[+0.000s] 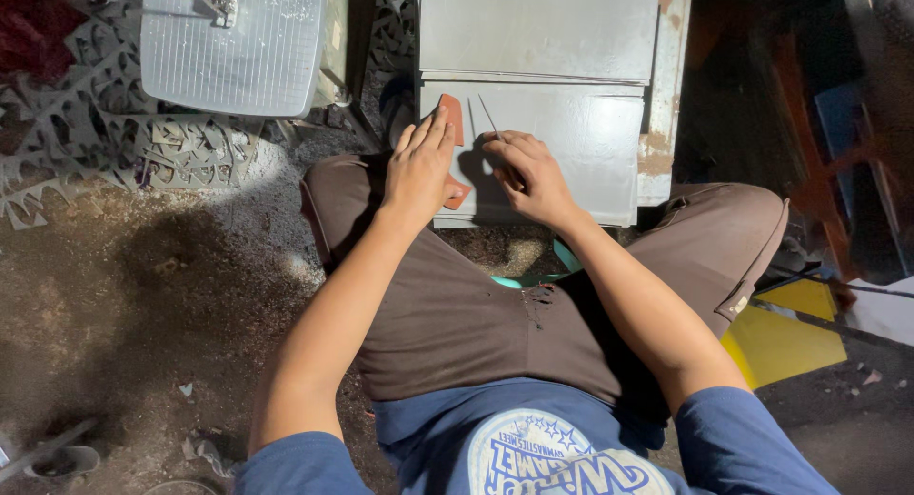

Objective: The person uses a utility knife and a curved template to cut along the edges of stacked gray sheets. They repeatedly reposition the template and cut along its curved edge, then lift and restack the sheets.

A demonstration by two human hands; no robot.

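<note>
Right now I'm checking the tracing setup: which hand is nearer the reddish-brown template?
Left. The left hand lies flat on the reddish-brown template, pressing it to the grey metal sheet; the right hand sits just beside it with a thin scriber.

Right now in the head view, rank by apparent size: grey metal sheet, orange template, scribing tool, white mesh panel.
1. grey metal sheet
2. white mesh panel
3. orange template, partly under the left hand
4. scribing tool, thin, partly inside the right hand

Dirt floor (114, 295), perhaps cut metal scraps (86, 124), harsh light
</note>
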